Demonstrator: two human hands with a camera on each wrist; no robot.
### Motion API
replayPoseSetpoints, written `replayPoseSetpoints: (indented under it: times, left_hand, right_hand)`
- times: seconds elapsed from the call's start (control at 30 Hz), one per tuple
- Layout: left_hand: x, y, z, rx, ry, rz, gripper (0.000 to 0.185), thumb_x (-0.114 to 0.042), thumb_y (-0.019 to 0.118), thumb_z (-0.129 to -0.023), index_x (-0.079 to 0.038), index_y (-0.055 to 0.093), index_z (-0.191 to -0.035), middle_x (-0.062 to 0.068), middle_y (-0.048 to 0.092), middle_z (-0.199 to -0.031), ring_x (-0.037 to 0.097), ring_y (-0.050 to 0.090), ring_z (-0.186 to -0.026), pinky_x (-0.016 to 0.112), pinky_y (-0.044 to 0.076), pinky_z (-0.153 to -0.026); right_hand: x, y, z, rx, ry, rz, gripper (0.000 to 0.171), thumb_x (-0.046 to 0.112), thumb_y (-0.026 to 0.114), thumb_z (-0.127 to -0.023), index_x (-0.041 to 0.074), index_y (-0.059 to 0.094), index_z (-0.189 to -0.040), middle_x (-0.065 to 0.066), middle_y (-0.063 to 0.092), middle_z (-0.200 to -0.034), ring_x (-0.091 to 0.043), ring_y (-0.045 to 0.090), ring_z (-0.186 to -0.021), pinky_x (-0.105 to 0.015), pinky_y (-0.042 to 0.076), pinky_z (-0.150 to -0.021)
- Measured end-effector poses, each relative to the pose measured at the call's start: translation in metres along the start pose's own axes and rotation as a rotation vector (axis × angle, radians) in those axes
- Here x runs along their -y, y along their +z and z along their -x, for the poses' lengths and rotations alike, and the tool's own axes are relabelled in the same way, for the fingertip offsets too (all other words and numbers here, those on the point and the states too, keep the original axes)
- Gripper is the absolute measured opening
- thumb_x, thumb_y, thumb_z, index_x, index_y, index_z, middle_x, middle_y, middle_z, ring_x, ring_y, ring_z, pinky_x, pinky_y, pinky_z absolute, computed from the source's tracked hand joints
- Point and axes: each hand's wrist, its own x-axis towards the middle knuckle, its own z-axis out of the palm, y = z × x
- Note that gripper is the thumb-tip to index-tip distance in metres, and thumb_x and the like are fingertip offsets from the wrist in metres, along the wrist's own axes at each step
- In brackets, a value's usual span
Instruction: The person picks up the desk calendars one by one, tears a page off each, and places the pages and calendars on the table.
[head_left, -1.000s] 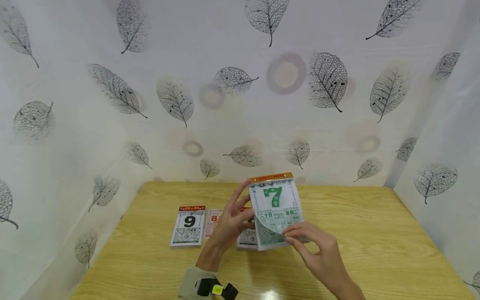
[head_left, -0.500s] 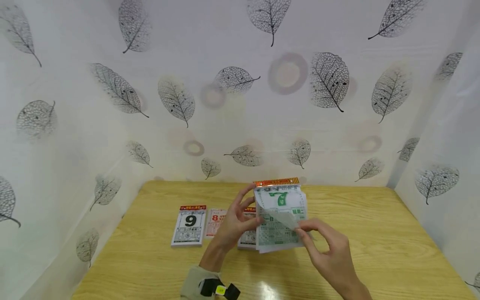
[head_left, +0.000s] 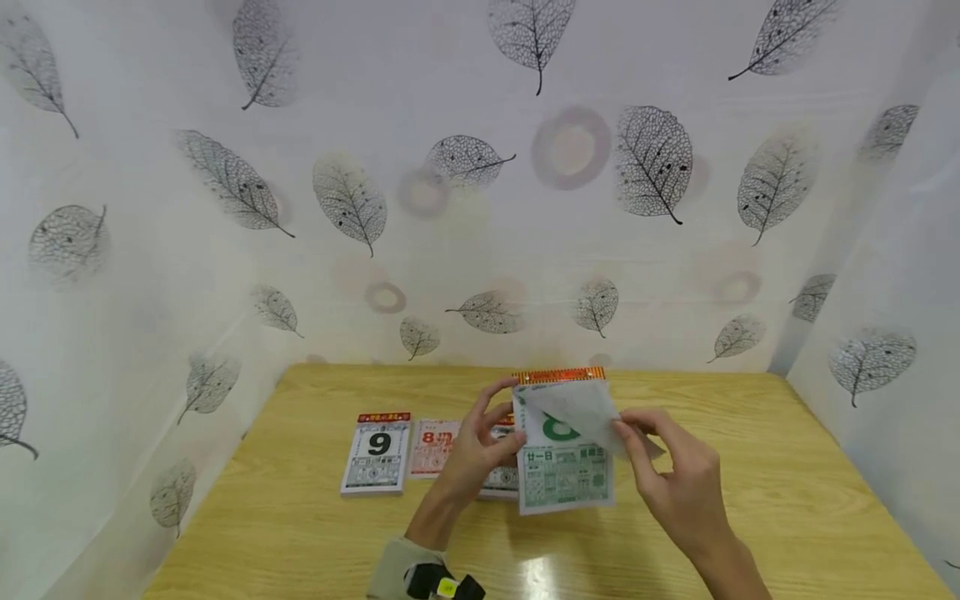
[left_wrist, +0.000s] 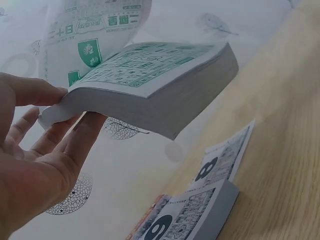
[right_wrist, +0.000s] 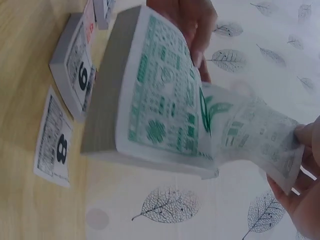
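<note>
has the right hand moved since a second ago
Yes. The right hand, pinching the lifted page, has gone up and to the right, away from the table's near edge and toward the calendar's orange binding.

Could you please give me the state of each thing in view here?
Calendar pad: held up off the table, top sheet peeled upward.
Top sheet: lifted, curled, attached at binding.
Left hand: grips pad.
Right hand: pinches sheet.
Pad 9: lying flat.

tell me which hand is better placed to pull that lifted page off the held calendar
Right, most likely. The right hand already pinches the lifted page by its free edge, peeled up toward the binding. The left hand grips the calendar pad from its left side, steadying it above the table.
</note>
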Motion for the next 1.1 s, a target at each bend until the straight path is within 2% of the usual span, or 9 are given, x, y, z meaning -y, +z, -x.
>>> replayPoseSetpoints:
  times: [0.03,0.07,0.17,0.27,0.4,0.53,0.67,0.83,1.1]
  left_hand:
    - [0.0,0.0,0.0,0.002,0.002,-0.002,0.075,0.005,0.061,-0.097,-0.022,0.031,-0.16,0.022,0.05,-0.144,0.027,0.074,-0.095,0.048,0.062,-0.08]
    - [0.0,-0.001,0.0,0.004,0.004,-0.007,0.076,0.006,0.061,-0.097,-0.023,0.03,-0.16,0.023,0.05,-0.145,0.026,0.074,-0.094,0.046,0.063,-0.079]
    - [-0.001,-0.001,0.001,0.011,0.007,-0.011,0.078,0.007,0.06,-0.097,-0.025,0.029,-0.161,0.022,0.049,-0.148,0.027,0.074,-0.093,0.044,0.063,-0.077]
    - [-0.002,0.0,0.001,0.002,0.005,-0.029,0.079,0.007,0.059,-0.097,-0.027,0.03,-0.162,0.021,0.048,-0.149,0.028,0.075,-0.092,0.045,0.063,-0.077]
    - [-0.003,0.001,0.003,-0.03,-0.007,-0.072,0.078,0.007,0.059,-0.097,-0.03,0.033,-0.16,0.018,0.05,-0.149,0.032,0.075,-0.093,0.048,0.063,-0.079]
    - [-0.003,0.001,0.003,-0.041,-0.008,-0.11,0.077,0.007,0.06,-0.097,-0.03,0.034,-0.159,0.017,0.051,-0.148,0.037,0.074,-0.095,0.049,0.062,-0.08]
    - [-0.002,0.001,0.002,-0.035,-0.001,-0.117,0.079,0.007,0.06,-0.097,-0.027,0.031,-0.161,0.019,0.051,-0.148,0.038,0.074,-0.095,0.048,0.062,-0.08]
    - [-0.002,-0.001,0.002,-0.035,0.005,-0.099,0.079,0.009,0.059,-0.096,-0.026,0.031,-0.161,0.021,0.052,-0.147,0.036,0.074,-0.094,0.048,0.063,-0.079]
    - [-0.003,-0.001,0.002,-0.027,0.012,-0.102,0.078,0.009,0.06,-0.095,-0.029,0.035,-0.159,0.021,0.053,-0.145,0.038,0.074,-0.096,0.052,0.061,-0.082]
  right_hand:
    - [-0.002,-0.001,-0.003,-0.005,0.012,0.008,0.009,0.007,0.073,-0.095,-0.001,0.073,-0.096,-0.008,0.075,-0.086,-0.007,0.068,-0.073,-0.009,0.051,-0.065]
    - [-0.004,-0.003,-0.006,-0.009,0.031,0.013,0.007,0.0,0.076,-0.09,-0.001,0.074,-0.097,-0.009,0.075,-0.086,-0.005,0.068,-0.074,-0.009,0.051,-0.066]
    - [-0.009,-0.006,-0.015,-0.002,0.115,0.025,0.027,-0.015,0.079,-0.079,-0.001,0.076,-0.101,-0.01,0.076,-0.089,0.001,0.068,-0.081,-0.008,0.052,-0.072]
    - [-0.013,-0.006,-0.021,0.028,0.207,0.026,0.022,-0.012,0.077,-0.083,0.0,0.077,-0.102,-0.011,0.077,-0.09,0.002,0.067,-0.08,-0.007,0.052,-0.073]
    - [-0.019,-0.002,-0.027,0.066,0.311,0.026,0.01,-0.004,0.075,-0.089,0.002,0.074,-0.097,-0.007,0.075,-0.088,-0.004,0.066,-0.073,-0.009,0.052,-0.068]
    - [-0.024,0.002,-0.029,0.105,0.395,0.003,0.006,0.004,0.076,-0.092,0.004,0.072,-0.096,-0.004,0.074,-0.088,-0.007,0.067,-0.074,-0.012,0.053,-0.064]
    - [-0.029,0.003,-0.032,0.131,0.446,-0.017,0.006,0.008,0.075,-0.094,0.004,0.072,-0.098,-0.007,0.075,-0.089,-0.005,0.068,-0.075,-0.014,0.054,-0.061]
    - [-0.035,0.0,-0.035,0.111,0.498,-0.032,0.008,0.01,0.074,-0.096,0.002,0.076,-0.099,-0.012,0.077,-0.093,0.002,0.068,-0.077,-0.014,0.054,-0.058]
    - [-0.043,-0.003,-0.035,0.088,0.534,-0.093,0.01,0.008,0.072,-0.096,-0.001,0.076,-0.099,-0.016,0.075,-0.094,-0.001,0.069,-0.074,-0.015,0.055,-0.059]
